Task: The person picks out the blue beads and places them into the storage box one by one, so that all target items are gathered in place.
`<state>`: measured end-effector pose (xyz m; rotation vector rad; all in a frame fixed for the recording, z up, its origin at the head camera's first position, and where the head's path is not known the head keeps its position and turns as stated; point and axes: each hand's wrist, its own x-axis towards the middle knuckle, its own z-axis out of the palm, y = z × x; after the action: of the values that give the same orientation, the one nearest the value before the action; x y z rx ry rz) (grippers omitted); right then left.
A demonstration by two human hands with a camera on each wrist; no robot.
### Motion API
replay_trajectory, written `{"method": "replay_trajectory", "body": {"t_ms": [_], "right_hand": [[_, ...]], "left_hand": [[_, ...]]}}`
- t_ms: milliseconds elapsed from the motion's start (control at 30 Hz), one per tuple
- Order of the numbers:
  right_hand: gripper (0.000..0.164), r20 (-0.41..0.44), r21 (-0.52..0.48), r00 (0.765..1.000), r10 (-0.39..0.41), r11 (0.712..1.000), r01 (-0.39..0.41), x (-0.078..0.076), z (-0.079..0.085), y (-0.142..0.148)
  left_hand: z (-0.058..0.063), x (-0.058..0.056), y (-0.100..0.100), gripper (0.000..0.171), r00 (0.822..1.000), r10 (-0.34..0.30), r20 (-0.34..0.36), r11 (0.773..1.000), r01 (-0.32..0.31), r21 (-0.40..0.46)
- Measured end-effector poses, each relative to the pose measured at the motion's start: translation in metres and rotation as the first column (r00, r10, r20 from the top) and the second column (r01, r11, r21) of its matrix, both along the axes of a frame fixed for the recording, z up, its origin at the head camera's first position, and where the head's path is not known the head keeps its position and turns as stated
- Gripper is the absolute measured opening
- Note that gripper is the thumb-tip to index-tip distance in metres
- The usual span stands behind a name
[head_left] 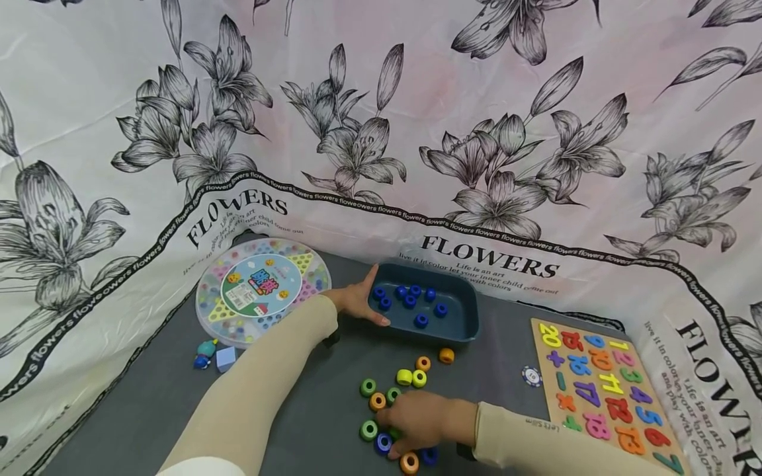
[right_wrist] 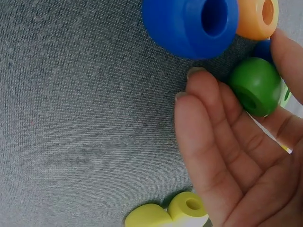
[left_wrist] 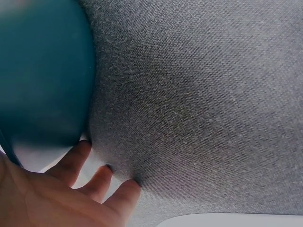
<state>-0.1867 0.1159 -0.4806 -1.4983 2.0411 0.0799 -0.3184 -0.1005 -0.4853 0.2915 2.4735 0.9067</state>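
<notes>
A dark blue-green tray [head_left: 467,317] holds several blue beads [head_left: 421,320]. My left hand [head_left: 356,301] spreads its thumb and fingers against the tray's left end. In the left wrist view, its fingertips [left_wrist: 131,189] rest on the cloth beside the tray wall [left_wrist: 47,80]. My right hand [head_left: 419,418] reaches down over a loose group of coloured beads, fingers extended. Its thumb tip is right at a blue bead [head_left: 383,443]. In the right wrist view, a green bead [right_wrist: 255,85] sits between thumb and fingers, near a large blue bead [right_wrist: 189,28] and an orange bead [right_wrist: 257,18].
Yellow beads [head_left: 404,377], an orange bead [head_left: 446,356] and green beads [head_left: 368,387] lie in front of the tray. A round game board [head_left: 262,284], small figure [head_left: 205,354] and pale blue cube [head_left: 226,359] are left. A number board [head_left: 613,390] and poker chip [head_left: 532,376] are right.
</notes>
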Motion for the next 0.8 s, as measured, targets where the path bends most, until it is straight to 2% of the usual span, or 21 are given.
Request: {"method": "replay_trajectory", "body": {"t_ms": [167, 333, 533, 600, 800], "right_hand": [[0.024, 0.025, -0.008, 0.999, -0.019, 1.000, 0.019, -0.001, 0.000, 0.001], [0.035, 0.007, -0.010, 0.999, -0.036, 0.999, 0.036, -0.003, 0.003, 0.001], [0.047, -0.057, -0.072, 0.998, 0.016, 0.997, -0.020, -0.003, -0.002, 0.000], [0.046, -0.073, -0.097, 0.997, 0.024, 0.995, -0.031, -0.003, -0.005, -0.001], [0.025, -0.122, -0.162, 0.992, 0.039, 0.985, -0.059, -0.004, -0.004, -0.002]], "left_hand": [[-0.002, -0.002, 0.000, 0.133, 1.000, -0.009, 0.004, 1.000, 0.009, 0.000], [-0.004, -0.004, 0.000, 0.132, 1.000, -0.009, 0.004, 1.000, 0.009, 0.011], [-0.002, -0.004, 0.000, 0.131, 1.000, -0.010, 0.010, 1.000, 0.010, -0.006], [-0.001, -0.003, 0.000, 0.131, 1.000, -0.008, 0.011, 1.000, 0.008, -0.008], [-0.002, -0.002, 0.000, 0.132, 1.000, 0.000, 0.011, 1.000, 0.000, 0.000]]}}
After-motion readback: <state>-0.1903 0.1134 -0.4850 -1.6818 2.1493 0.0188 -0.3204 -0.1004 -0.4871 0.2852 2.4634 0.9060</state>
